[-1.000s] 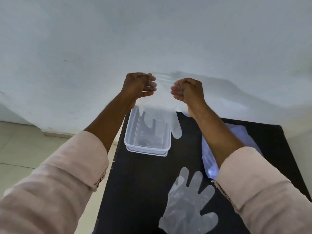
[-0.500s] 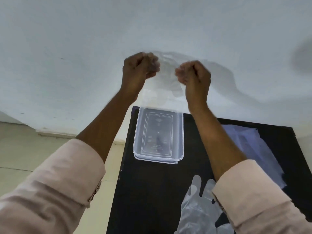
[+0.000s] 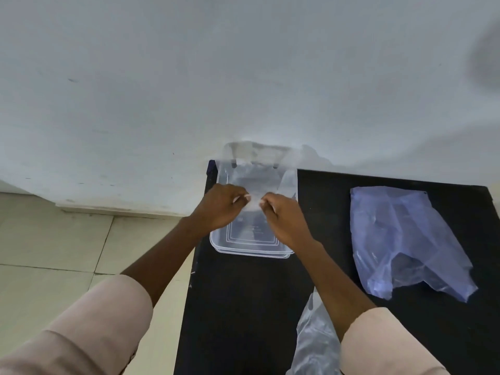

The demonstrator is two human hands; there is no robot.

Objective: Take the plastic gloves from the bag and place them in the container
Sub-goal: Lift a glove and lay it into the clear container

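Note:
A clear plastic container [image 3: 250, 247] stands at the far left of the black table [image 3: 243, 307], close to the wall. My left hand [image 3: 220, 208] and my right hand [image 3: 284, 220] are both over it, each pinching the near edge of a see-through plastic glove [image 3: 257, 180] that spreads across the container's far half. A second plastic glove [image 3: 313, 339] lies at the table's near edge, partly hidden by my right arm. The bluish plastic bag [image 3: 400, 239] lies flat and crumpled on the right.
A white wall [image 3: 243, 77] rises right behind the table. Beige floor tiles [image 3: 54, 253] lie to the left of the table's left edge.
Both hands came down from in front of the wall to the container, bringing the held glove with them. The view tilted down.

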